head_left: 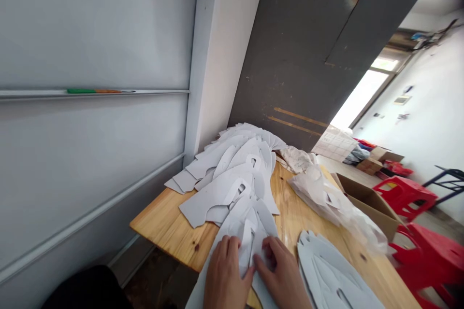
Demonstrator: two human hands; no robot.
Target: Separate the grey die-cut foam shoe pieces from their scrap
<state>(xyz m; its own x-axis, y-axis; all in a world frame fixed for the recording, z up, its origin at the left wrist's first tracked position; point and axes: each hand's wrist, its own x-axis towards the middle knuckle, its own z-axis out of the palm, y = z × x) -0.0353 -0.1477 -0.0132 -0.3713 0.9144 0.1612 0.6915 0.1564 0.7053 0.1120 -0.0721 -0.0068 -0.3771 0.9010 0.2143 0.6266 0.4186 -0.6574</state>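
Dark grey panel (300, 48): behind the far end of the table, scuffed, two brown strips (297, 120) low on it.
Pale wall (90, 24): along the left, its narrow ledge bearing a green-and-orange pen-like tool (94, 91).
Wooden table (163, 219): knotted boards, bare at the left corner and down the middle.
White cut sheets (217, 193): overlapping in a long fanned row from the far end to the near edge, some with slots; the nearest lie under both hands.
Left hand (226, 270): on the nearest sheets, fingers bent and close together, thumb reaching right; whether it pinches an edge, I cannot tell.
Right hand (281, 270): just beside it, fingers curled, thumb out towards the left thumb; its grip I cannot tell either.
Second stack (333, 270): near right, similar sheets beside the right hand.
Plastic bag (337, 203): crumpled, clear, along the right side, beyond that stack; a pale cloth (297, 158) farther off.
Open carton (366, 200): right of the bag, with red stools (435, 248) beside it.
Gridded white board (335, 142): far right, thin lines; any lettering is too small to read.
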